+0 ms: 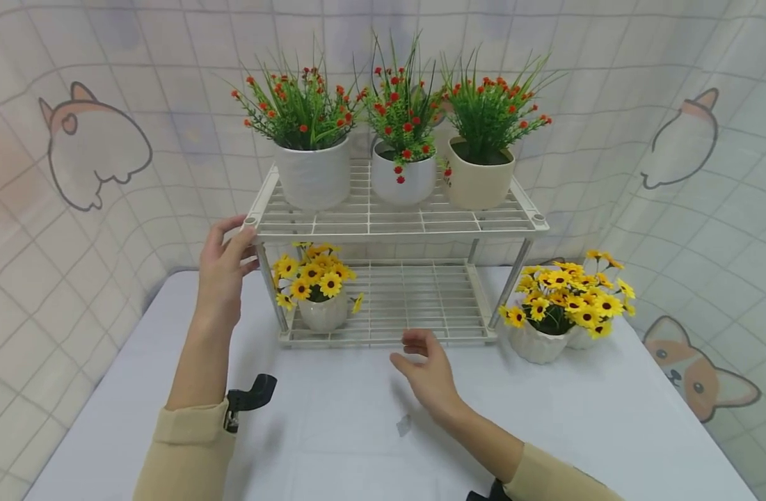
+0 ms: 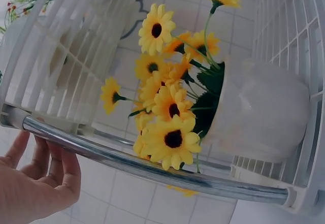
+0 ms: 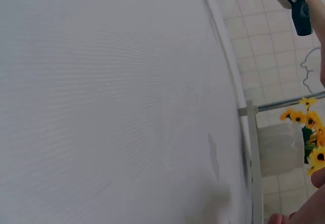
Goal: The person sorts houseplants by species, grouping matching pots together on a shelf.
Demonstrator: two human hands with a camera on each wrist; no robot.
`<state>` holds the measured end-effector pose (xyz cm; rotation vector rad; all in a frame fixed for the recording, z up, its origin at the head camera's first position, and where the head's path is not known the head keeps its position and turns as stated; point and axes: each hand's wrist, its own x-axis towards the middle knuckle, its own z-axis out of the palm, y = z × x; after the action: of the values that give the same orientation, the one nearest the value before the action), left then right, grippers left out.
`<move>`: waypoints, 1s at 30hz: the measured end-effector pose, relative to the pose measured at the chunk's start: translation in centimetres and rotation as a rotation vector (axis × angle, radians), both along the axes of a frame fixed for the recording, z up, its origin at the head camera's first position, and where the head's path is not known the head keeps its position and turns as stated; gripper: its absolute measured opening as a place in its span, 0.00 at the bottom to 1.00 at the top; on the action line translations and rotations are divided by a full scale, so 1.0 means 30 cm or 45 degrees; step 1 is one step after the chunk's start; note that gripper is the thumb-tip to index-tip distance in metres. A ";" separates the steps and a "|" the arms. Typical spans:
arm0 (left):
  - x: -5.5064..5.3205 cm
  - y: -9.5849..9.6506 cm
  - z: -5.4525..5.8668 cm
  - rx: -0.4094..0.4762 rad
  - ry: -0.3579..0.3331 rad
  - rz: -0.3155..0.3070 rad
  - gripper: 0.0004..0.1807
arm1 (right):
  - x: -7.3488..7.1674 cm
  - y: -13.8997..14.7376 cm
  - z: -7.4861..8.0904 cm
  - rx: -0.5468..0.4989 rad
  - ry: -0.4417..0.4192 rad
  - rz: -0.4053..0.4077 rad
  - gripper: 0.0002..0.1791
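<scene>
My left hand (image 1: 222, 268) grips the front-left corner of the white two-tier wire rack (image 1: 395, 237), long axis left to right.
My right hand (image 1: 429, 372), loose-fingered and empty, is just in front of its lower tier (image 1: 357, 342); the right wrist view cuts that hand off, and the round chrome post (image 2: 127, 158) partly hides my left fingertips.

We lose part of the left hand (image 2: 38, 183) at the left wrist view's edge, and its fingertips slip behind the silvery round metal post (image 2: 111, 155). The right wrist view's corner crops our right hand (image 1: 429, 372). A rear white pot (image 1: 584, 339) is mostly hidden by the front white ribbed pot (image 1: 538, 346) of yellow flowers. We cannot identify the tiny pale scrap (image 1: 404, 425) on the white-covered table (image 1: 332, 417).
</scene>
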<state>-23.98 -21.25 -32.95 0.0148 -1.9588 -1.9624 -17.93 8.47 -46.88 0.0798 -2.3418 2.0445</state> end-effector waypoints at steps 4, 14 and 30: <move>0.002 0.002 0.003 0.027 -0.020 0.007 0.22 | 0.034 0.108 -0.004 -0.052 -0.021 -0.133 0.21; 0.005 -0.004 0.010 0.055 -0.039 0.020 0.23 | 0.051 0.342 -0.020 -0.129 -0.004 -0.697 0.10; -0.007 0.002 0.005 -0.015 -0.061 0.023 0.27 | 0.026 0.509 -0.032 -0.105 -0.261 -0.951 0.51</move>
<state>-24.20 -21.20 -32.79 0.0770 -1.9935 -1.9560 -17.15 23.75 -47.84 -0.8957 -1.9246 1.7948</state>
